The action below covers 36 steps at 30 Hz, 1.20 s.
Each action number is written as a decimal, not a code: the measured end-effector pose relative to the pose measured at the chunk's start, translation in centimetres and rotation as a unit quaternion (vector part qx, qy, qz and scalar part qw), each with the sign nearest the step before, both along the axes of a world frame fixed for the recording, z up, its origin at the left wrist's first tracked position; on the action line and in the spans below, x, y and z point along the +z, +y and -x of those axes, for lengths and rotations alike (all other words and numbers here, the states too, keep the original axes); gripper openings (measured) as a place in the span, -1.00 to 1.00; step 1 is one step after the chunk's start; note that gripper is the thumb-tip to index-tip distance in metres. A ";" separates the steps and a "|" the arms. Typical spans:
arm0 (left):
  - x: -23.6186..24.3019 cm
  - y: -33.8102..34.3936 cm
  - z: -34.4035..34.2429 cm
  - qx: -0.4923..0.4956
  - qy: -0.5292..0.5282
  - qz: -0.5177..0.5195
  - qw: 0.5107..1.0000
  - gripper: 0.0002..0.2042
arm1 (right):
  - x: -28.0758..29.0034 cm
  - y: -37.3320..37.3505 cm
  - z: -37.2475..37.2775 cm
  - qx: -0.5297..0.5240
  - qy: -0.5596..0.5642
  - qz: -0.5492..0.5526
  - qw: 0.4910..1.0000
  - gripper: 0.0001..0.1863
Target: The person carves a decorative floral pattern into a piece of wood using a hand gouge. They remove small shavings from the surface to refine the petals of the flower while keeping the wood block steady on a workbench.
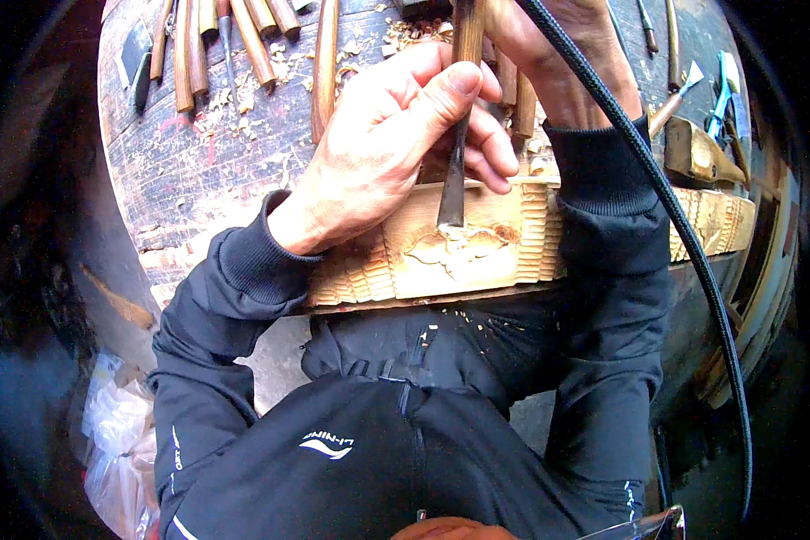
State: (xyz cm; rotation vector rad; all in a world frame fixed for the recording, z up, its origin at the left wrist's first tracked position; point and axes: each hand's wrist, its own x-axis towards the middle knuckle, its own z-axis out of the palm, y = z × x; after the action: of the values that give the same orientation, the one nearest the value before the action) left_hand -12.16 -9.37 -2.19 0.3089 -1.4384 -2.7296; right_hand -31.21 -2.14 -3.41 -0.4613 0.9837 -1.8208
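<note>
My left hand (405,126) is closed round a wood chisel (454,184), thumb on the lower end of its wooden handle. The metal blade slants down, its tip touching the carved relief on a pale wooden block (414,265). At the upper edge of the picture, my right hand (558,58) is against the upper handle and appears closed on it; most of its fingers are cut off or hidden. Ridged bands flank the smooth carved panel, and a small raised chip (454,232) lies by the blade tip.
Several wooden-handled tools (189,54) lie at the far left of the worn bench (171,162), among shavings. A wooden mallet (697,153) and a blue-handled brush (722,94) lie at right. A black braided cable (643,148) crosses over my right wrist. A plastic bag (121,432) is at lower left.
</note>
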 end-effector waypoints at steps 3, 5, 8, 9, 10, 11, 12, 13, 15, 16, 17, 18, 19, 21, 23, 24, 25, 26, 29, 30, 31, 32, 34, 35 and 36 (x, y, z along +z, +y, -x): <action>0.2 -0.1 -0.5 -0.030 0.007 0.054 0.998 -0.58 | 0.8 1.1 0.2 -0.027 0.045 -0.016 0.999 -0.55; 1.0 -0.4 -0.5 -0.058 0.004 0.058 0.997 -0.57 | 2.0 2.3 0.8 -0.052 0.102 -0.030 0.993 -0.55; 0.7 -0.2 -1.1 -0.059 0.042 0.153 0.986 -0.57 | 3.9 5.3 1.7 -0.097 0.253 -0.054 0.961 -0.54; 0.8 -0.1 -1.3 -0.057 0.056 0.194 0.978 -0.58 | 4.4 6.6 2.4 -0.112 0.354 -0.058 0.927 -0.54; 1.3 0.3 -1.2 -0.048 0.075 0.268 0.959 -0.61 | 5.3 8.8 3.3 -0.132 0.486 -0.068 0.861 -0.53; 2.2 0.7 -1.4 -0.033 0.091 0.384 0.918 -0.71 | 6.3 11.1 3.3 -0.150 0.589 -0.072 0.791 -0.53; 2.6 1.2 -2.3 -0.002 0.128 0.490 0.862 -0.75 | 7.6 13.6 2.3 -0.138 0.595 -0.083 0.787 -0.53; 2.8 1.8 -3.6 0.030 0.159 0.590 0.791 -0.76 | 8.4 16.0 0.5 -0.114 0.569 -0.100 0.808 -0.53; 4.1 4.5 -4.9 0.030 0.218 0.635 0.741 -0.64 | 12.9 24.0 -6.8 -0.080 0.439 -0.209 0.870 -0.87; 4.2 5.9 -5.9 0.054 0.248 0.671 0.697 -0.62 | 14.6 27.7 -10.6 -0.070 0.366 -0.260 0.891 -0.77; 4.7 7.0 -7.0 0.015 0.261 0.697 0.667 -0.65 | 14.6 29.7 -12.9 -0.065 0.380 -0.315 0.867 -0.70; 5.3 7.8 -8.4 -0.022 0.265 0.725 0.635 -0.67 | 13.2 30.9 -16.2 -0.097 0.389 -0.375 0.836 -0.64; 5.0 8.5 -9.1 -0.061 0.299 0.738 0.602 -0.67 | 12.6 32.0 -18.7 -0.052 0.419 -0.418 0.805 -0.55; 4.5 9.3 -9.3 -0.111 0.351 0.734 0.571 -0.67 | 11.6 32.1 -24.0 -0.025 0.465 -0.460 0.756 -0.55; 3.6 10.1 -9.3 -0.169 0.393 0.699 0.573 -0.67 | 9.5 32.0 -28.9 -0.092 0.460 -0.458 0.755 -0.61; 3.1 10.1 -8.9 -0.187 0.420 0.668 0.584 -0.67 | 9.0 32.0 -30.4 -0.109 0.423 -0.465 0.770 -0.63; 2.5 10.4 -8.3 -0.184 0.434 0.619 0.628 -0.70 | 8.5 32.2 -31.6 -0.126 0.386 -0.472 0.783 -0.65; 2.0 10.5 -8.0 -0.200 0.461 0.604 0.619 -0.74 | 8.0 32.3 -32.4 -0.129 0.346 -0.466 0.804 -0.65; -0.1 10.6 -7.1 -0.211 0.522 0.547 0.620 -0.80 | 8.1 31.3 -33.1 -0.111 0.192 -0.467 0.856 -0.63; -0.7 10.7 -7.1 -0.229 0.518 0.518 0.641 -0.79 | 8.0 31.7 -33.9 -0.098 0.139 -0.467 0.868 -0.59; -0.9 10.9 -7.1 -0.246 0.515 0.504 0.649 -0.79 | 7.5 31.5 -34.4 -0.129 0.160 -0.471 0.858 -0.57; -1.1 11.1 -7.0 -0.263 0.511 0.490 0.656 -0.79 | 7.1 31.1 -35.0 -0.159 0.182 -0.474 0.846 -0.55; -1.4 11.6 -7.0 -0.285 0.499 0.462 0.676 -0.77 | 7.0 30.8 -35.4 -0.168 0.213 -0.464 0.843 -0.46; -1.5 11.5 -7.1 -0.293 0.495 0.473 0.667 -0.75 | 6.7 30.6 -35.7 -0.171 0.212 -0.467 0.841 -0.45; -1.5 11.3 -7.3 -0.301 0.492 0.483 0.659 -0.74 | 6.0 30.4 -36.2 -0.174 0.212 -0.470 0.839 -0.44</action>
State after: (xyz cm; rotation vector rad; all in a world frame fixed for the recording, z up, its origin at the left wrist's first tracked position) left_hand -4.88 1.96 -3.74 -1.5984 -2.3227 -1.2705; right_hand 4.96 28.21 2.56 -0.0485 2.2172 -1.2937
